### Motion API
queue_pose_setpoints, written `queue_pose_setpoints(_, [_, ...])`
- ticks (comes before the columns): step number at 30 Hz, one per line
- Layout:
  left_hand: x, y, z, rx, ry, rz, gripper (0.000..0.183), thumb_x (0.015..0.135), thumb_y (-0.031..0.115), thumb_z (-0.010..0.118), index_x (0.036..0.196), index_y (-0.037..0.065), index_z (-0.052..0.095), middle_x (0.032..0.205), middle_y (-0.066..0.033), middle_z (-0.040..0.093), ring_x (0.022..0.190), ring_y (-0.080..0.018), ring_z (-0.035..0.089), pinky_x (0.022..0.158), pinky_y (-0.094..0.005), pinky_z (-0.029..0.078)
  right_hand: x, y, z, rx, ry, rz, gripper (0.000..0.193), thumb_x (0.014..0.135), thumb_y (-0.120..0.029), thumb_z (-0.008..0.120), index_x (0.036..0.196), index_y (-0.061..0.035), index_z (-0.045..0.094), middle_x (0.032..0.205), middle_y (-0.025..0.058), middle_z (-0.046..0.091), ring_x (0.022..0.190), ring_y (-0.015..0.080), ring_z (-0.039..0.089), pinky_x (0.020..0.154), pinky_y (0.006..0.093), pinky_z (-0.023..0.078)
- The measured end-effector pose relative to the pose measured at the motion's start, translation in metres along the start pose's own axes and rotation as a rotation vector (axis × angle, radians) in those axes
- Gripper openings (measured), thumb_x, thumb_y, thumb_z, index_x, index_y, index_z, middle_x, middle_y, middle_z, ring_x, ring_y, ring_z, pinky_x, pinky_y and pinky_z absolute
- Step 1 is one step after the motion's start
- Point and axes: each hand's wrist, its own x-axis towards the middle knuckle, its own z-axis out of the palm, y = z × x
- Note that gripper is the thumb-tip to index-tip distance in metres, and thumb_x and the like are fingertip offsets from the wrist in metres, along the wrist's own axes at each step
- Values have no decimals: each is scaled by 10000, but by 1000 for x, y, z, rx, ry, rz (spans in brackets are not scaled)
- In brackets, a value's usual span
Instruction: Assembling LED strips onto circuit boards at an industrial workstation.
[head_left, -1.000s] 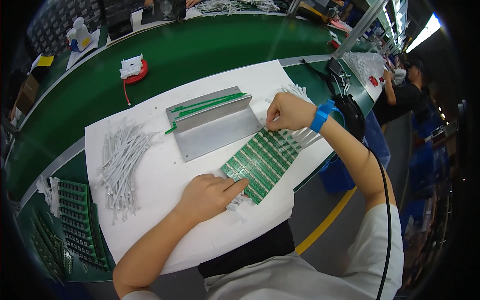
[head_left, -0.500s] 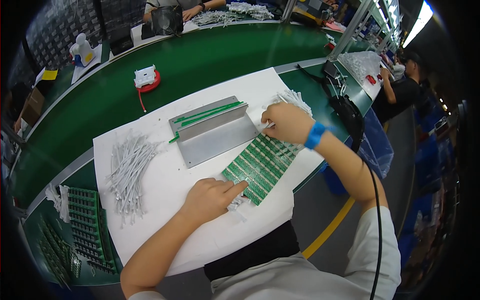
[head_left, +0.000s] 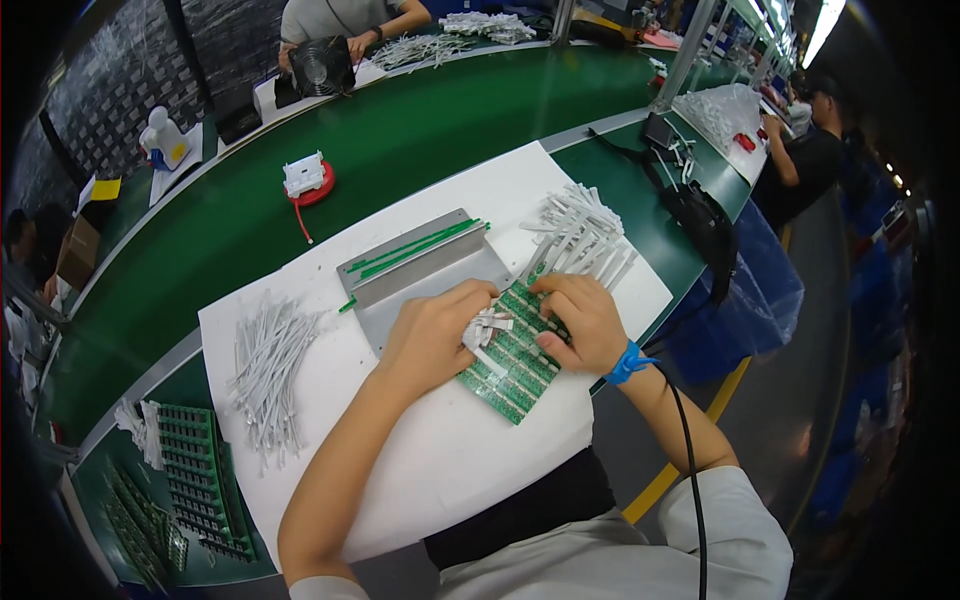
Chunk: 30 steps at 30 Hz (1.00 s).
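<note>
A green circuit board panel (head_left: 505,390) with rows of small boards lies at a slant on white paper, partly under both hands. My left hand (head_left: 432,335) is closed round a small bunch of white cable pieces (head_left: 488,325) over the panel's left side. At its upper right part rests my right hand (head_left: 588,322), thumb and index finger apart, with nothing visible between them. A blue band circles that wrist. Behind my left hand stands a grey metal fixture (head_left: 425,262) with an upright ledge and thin green strips (head_left: 420,245) along it.
White cables are heaped at left (head_left: 270,370) and upper right (head_left: 578,228) on the paper (head_left: 350,470). More green panels (head_left: 205,480) lie lower left. A white part with red cable (head_left: 305,178) sits on the green belt (head_left: 420,140). A black pouch (head_left: 700,225) lies right; co-workers sit beyond.
My left hand has moved up and right from the panel's lower edge, now with white pieces in it. My right hand has come down from the upper right cable heap onto the panel.
</note>
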Motion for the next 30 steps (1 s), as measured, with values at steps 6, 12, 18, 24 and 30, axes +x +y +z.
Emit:
queue_pose_setpoints(6, [24,-6,18,22,-107,35,296,675,-13,689,955,61,630,1190,-47,699,868,-312,687,701,-380,545,-4,0,6,-59,19,10,330,877,-375,629,919,-51,582,1170,141,648,1111,312,618,893,412,450])
queue_pose_setpoints(12, [30,-12,27,105,-142,91,302,648,-8,687,933,52,606,1202,-39,693,813,-310,681,682,-385,539,-5,3,7,-70,4,22,369,877,-402,624,970,-47,590,1194,146,641,1121,305,618,892,402,446])
queue_pose_setpoints(18, [32,-11,32,148,-121,119,276,652,-2,670,909,54,585,1189,-38,690,765,-301,671,662,-394,528,-3,1,4,-59,-6,34,415,863,-435,642,1001,-47,587,1224,150,625,1139,307,603,915,402,436])
queue_pose_setpoints(24, [33,-9,34,181,-131,139,271,648,-3,665,899,48,577,1180,-46,689,732,-305,661,651,-399,521,-2,2,4,-27,-14,36,454,859,-459,654,1022,-42,585,1243,156,611,1154,315,586,938,408,426])
queue_pose_setpoints(30, [33,-7,31,187,-102,178,299,638,-24,663,909,56,565,1045,-59,664,727,-323,648,633,-429,516,-3,1,7,-33,-11,42,453,862,-453,651,1034,-39,582,1235,151,613,1163,315,581,955,410,420])
